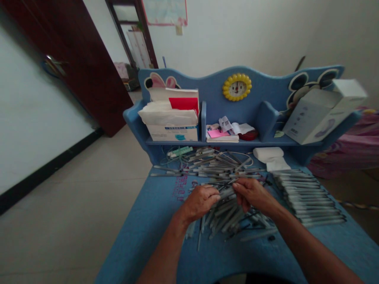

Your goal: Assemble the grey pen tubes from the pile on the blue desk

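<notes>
My left hand [201, 200] is closed, fingertips together, over a heap of loose pens [225, 219]. Just to its right, my right hand [252, 194] pinches with thumb and forefinger. A pale, see-through pen [226, 193] spans the small gap between the two hands and seems held at both ends, though the fingers hide its tips. Most pens in the heap have clear or grey barrels and dark ends. Right of my right hand, a neat row of pens [308, 195] lies side by side. Behind my hands is another loose bunch of pens [213, 163].
A blue desk [142, 228] carries everything. On its back shelf stand a mask box [174, 132] stuffed with papers, a small stack of notes [222, 138] and a tilted white box [314, 114]. A white paper roll [268, 154] lies below the shelf. Green cord [168, 156] is at back left.
</notes>
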`<control>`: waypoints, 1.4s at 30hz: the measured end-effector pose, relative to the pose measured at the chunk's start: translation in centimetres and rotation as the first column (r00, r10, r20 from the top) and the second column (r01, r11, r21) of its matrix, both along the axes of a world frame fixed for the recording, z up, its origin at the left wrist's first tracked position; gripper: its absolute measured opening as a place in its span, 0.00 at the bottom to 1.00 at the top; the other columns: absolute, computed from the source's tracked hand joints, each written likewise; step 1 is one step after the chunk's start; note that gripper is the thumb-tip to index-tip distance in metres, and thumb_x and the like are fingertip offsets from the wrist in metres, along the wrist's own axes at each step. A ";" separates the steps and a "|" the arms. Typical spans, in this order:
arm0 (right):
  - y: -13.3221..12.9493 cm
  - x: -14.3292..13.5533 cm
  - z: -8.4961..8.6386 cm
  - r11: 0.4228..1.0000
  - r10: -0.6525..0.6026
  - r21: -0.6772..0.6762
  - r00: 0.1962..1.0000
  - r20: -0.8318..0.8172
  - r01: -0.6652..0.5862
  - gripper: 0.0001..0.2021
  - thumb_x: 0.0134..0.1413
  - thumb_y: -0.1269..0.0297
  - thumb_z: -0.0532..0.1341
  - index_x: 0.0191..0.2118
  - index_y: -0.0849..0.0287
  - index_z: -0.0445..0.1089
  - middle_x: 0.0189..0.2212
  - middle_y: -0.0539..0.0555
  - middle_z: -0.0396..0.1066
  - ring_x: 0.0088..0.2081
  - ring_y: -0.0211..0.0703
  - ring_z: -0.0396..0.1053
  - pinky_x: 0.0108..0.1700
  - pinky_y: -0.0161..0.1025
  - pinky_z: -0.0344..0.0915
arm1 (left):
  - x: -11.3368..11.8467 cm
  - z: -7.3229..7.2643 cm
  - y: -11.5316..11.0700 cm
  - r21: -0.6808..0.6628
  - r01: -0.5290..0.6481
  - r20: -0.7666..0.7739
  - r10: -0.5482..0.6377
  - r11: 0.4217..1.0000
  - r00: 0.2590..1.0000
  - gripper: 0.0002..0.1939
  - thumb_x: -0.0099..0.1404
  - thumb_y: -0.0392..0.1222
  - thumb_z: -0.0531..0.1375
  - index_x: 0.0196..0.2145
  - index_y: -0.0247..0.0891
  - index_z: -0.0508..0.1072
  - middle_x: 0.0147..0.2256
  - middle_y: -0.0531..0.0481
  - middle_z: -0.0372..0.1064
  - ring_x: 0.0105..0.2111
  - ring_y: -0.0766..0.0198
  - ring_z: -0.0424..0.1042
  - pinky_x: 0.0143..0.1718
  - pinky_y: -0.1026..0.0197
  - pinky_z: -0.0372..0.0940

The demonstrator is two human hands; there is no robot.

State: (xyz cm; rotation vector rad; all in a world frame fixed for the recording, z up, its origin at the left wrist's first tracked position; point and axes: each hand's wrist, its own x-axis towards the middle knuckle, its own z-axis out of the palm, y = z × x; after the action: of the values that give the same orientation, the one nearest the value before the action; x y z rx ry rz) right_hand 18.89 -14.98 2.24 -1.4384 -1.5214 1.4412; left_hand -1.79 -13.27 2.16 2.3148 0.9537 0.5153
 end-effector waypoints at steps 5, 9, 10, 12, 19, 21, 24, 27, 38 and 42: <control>0.0 0.0 0.1 0.999 0.004 -0.045 0.994 -0.107 -0.009 0.15 0.47 0.52 0.57 0.32 0.59 0.60 0.18 0.45 0.68 0.15 0.34 0.67 0.16 0.30 0.62 | 0.0 -0.2 0.1 -0.025 0.005 0.008 -0.004 1.000 1.000 0.12 0.63 0.39 0.50 0.29 0.35 0.71 0.27 0.50 0.67 0.31 0.65 0.66 0.34 0.65 0.57; 0.1 -0.2 0.0 1.000 0.008 -0.027 1.000 0.006 -0.007 0.15 0.51 0.51 0.53 0.26 0.59 0.58 0.15 0.46 0.67 0.12 0.33 0.64 0.13 0.28 0.56 | 0.0 -0.2 0.2 -0.039 -0.002 0.021 0.003 0.999 1.000 0.12 0.62 0.38 0.51 0.27 0.35 0.71 0.26 0.50 0.66 0.30 0.65 0.65 0.34 0.65 0.56; 0.1 -0.1 0.0 1.000 0.009 -0.021 1.000 0.002 -0.009 0.16 0.51 0.51 0.53 0.25 0.59 0.58 0.15 0.46 0.67 0.12 0.33 0.64 0.13 0.28 0.57 | 0.0 -0.1 0.2 -0.047 0.001 0.024 0.000 0.999 1.000 0.12 0.62 0.38 0.51 0.26 0.35 0.71 0.26 0.51 0.66 0.30 0.65 0.65 0.33 0.65 0.56; 0.1 0.0 -0.1 1.000 0.015 -0.020 0.998 -0.062 -0.017 0.14 0.50 0.52 0.54 0.26 0.59 0.58 0.16 0.46 0.68 0.13 0.34 0.65 0.16 0.30 0.59 | 0.0 0.0 0.2 -0.068 0.010 0.034 -0.008 0.998 0.999 0.12 0.62 0.38 0.51 0.26 0.35 0.71 0.25 0.51 0.65 0.30 0.65 0.65 0.33 0.65 0.56; 0.0 1.0 0.2 0.999 0.015 -0.035 0.964 -0.265 -0.025 0.11 0.44 0.62 0.60 0.32 0.59 0.60 0.26 0.49 0.71 0.23 0.37 0.71 0.25 0.34 0.65 | -0.3 0.2 0.3 -0.165 -0.008 0.051 0.016 0.986 0.999 0.12 0.60 0.38 0.50 0.22 0.34 0.68 0.21 0.54 0.61 0.26 0.67 0.63 0.29 0.67 0.55; 0.1 1.1 0.2 0.999 -0.014 -0.036 0.964 -0.265 0.005 0.10 0.42 0.64 0.61 0.32 0.59 0.60 0.26 0.49 0.71 0.23 0.37 0.71 0.24 0.33 0.65 | -0.3 0.3 0.3 -0.180 -0.007 0.050 0.016 0.984 0.999 0.12 0.60 0.38 0.51 0.22 0.34 0.68 0.21 0.54 0.61 0.26 0.67 0.63 0.29 0.67 0.55; 0.2 0.8 0.0 0.999 -0.044 -0.031 0.974 -0.222 0.038 0.10 0.42 0.63 0.61 0.31 0.60 0.61 0.23 0.47 0.70 0.20 0.37 0.70 0.22 0.33 0.64 | -0.3 0.4 0.3 -0.205 -0.005 0.051 0.016 0.979 0.999 0.12 0.60 0.38 0.51 0.23 0.34 0.69 0.22 0.54 0.61 0.27 0.67 0.63 0.29 0.67 0.55; 0.2 0.5 -0.3 0.999 -0.048 -0.028 0.982 -0.180 0.044 0.11 0.43 0.60 0.60 0.32 0.60 0.63 0.20 0.47 0.69 0.18 0.37 0.69 0.21 0.33 0.64 | -0.2 0.6 0.2 -0.223 -0.019 0.041 0.029 0.975 0.999 0.12 0.60 0.39 0.50 0.24 0.34 0.69 0.22 0.54 0.62 0.27 0.67 0.64 0.30 0.67 0.55; 0.1 2.3 -0.1 0.998 -0.069 -0.003 0.991 -0.110 0.069 0.10 0.45 0.57 0.58 0.29 0.59 0.61 0.19 0.46 0.69 0.15 0.34 0.66 0.18 0.31 0.61 | -1.6 0.6 0.6 -0.356 -0.091 -0.013 0.093 0.930 0.996 0.11 0.56 0.40 0.52 0.26 0.33 0.72 0.22 0.54 0.63 0.26 0.67 0.63 0.27 0.68 0.55; 0.3 4.4 -0.2 0.982 -0.187 -0.051 0.974 -0.125 0.182 0.12 0.43 0.56 0.60 0.28 0.59 0.61 0.18 0.47 0.69 0.13 0.33 0.64 0.16 0.30 0.59 | -4.3 1.0 1.4 -0.416 -0.170 -0.041 0.168 0.893 0.985 0.10 0.53 0.41 0.54 0.25 0.33 0.72 0.21 0.55 0.62 0.24 0.68 0.61 0.26 0.67 0.55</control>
State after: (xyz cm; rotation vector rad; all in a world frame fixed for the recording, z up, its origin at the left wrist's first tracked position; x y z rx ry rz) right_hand 23.24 -14.70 2.03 -1.4385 -1.2521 1.4293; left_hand -6.05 -11.90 3.13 1.8584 1.1498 0.3329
